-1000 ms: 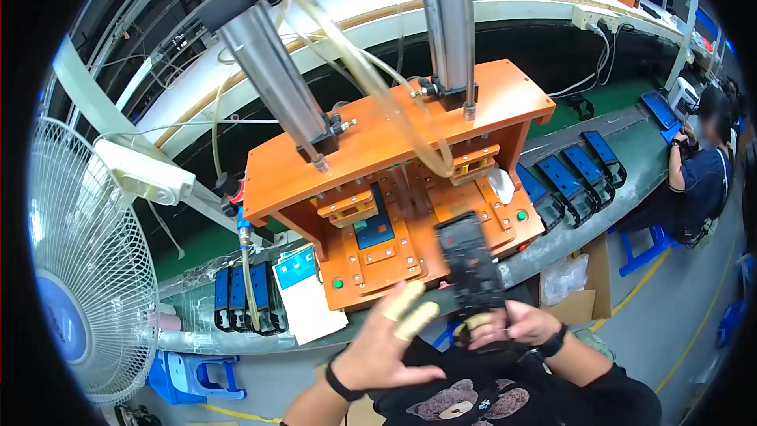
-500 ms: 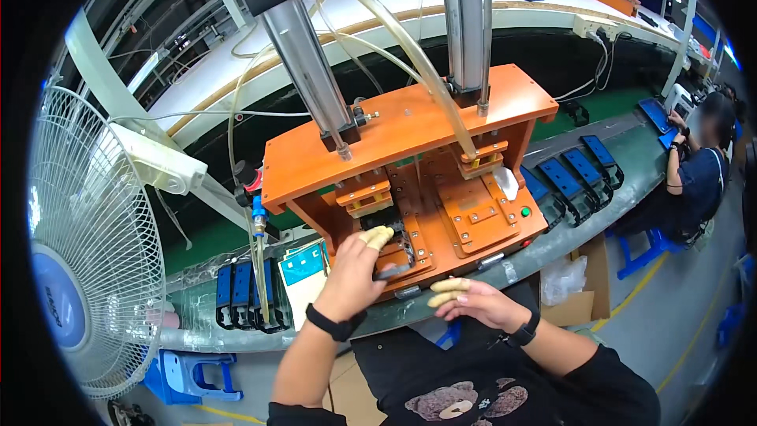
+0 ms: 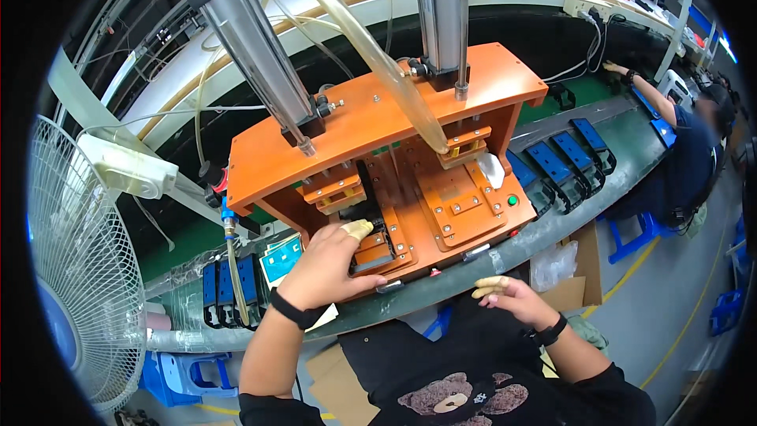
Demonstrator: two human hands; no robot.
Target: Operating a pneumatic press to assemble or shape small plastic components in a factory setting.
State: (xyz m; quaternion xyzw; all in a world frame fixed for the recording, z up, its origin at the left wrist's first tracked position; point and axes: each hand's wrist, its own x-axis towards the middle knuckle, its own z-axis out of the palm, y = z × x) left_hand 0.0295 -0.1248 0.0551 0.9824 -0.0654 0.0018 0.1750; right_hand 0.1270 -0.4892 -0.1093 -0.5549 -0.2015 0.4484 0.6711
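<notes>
I had the left grip (image 3: 327, 260) stretched forward, the right grip (image 3: 516, 300) lower.
On my head feed, the left thumb (image 3: 367, 282) spread wide of its fingers (image 3: 355, 229); the right forearm (image 3: 579, 355) angled inward, fingers loosely bent.

Orange press (image 3: 355, 122) has a smooth, lightly glossy painted finish; above it stand polished metal cylinders (image 3: 256, 55) and a translucent plastic hose (image 3: 394, 80). Left of the press lie plastic-looking blue casings (image 3: 210, 288), smooth, and paper sheets (image 3: 281, 260); in front, a matt black cloth shirt (image 3: 386, 363).
</notes>
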